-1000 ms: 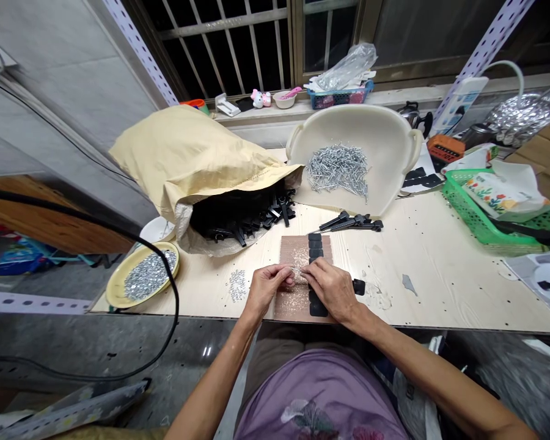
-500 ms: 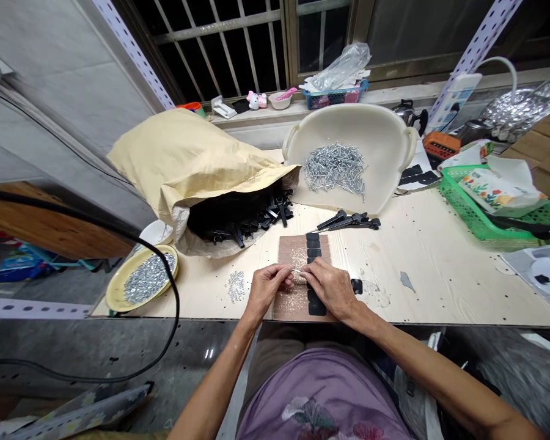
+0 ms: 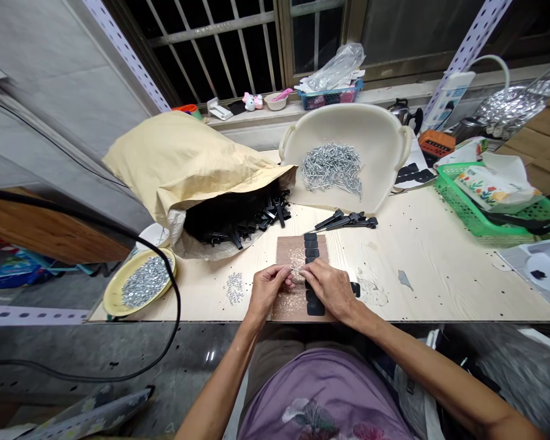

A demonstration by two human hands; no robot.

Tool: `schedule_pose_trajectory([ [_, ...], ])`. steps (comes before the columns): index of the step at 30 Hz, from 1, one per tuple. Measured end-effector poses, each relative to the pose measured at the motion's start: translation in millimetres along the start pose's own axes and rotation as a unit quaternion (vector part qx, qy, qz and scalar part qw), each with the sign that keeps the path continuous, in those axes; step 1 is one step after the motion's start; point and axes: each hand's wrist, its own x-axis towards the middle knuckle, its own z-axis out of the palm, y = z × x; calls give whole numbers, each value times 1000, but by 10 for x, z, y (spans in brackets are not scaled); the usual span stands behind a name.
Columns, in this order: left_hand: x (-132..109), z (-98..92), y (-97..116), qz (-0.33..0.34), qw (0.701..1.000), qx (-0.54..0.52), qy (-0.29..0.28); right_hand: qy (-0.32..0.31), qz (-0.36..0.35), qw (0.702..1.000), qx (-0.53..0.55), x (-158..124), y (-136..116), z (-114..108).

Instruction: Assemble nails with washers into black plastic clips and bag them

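In front of me, a thin silver metal pin spans the gap between my hands. My left hand pinches its left end between thumb and fingertips. From the other side, the thumb and fingers of my right hand close on its right end. Both hands are over a brown board that carries a column of black rectangular pads, partly covered by my right hand. A black piece sticks out beyond the right hand; whether that hand touches it I cannot tell.
A cream basin holds a pile of silver pins. Black plastic parts spill from a yellow sack. Several black-handled pieces lie behind the board. Left are a yellow dish of small metal bits and a loose cluster; right, a green basket.
The view has shifted slightly. Both hands keep their pinch on the pin over the board, with only a small shift of the fingers.
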Motion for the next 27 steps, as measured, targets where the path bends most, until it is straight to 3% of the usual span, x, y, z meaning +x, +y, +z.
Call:
schedule_pose_trajectory([
  [5,8,-10,0,-32,999,2,-16,-4,2,999,36,2,32,-9],
  [12,-5,21,38,-18,999,51,-5,20,-32,998,-51,-11,14,2],
  [18,-13,-10,24,-75,996,-7,-44,61,-62,989,-119,-11,-12,8],
  [27,0,-50,-5,-71,997,-8,-36,47,-54,992,-101,-24,1,13],
])
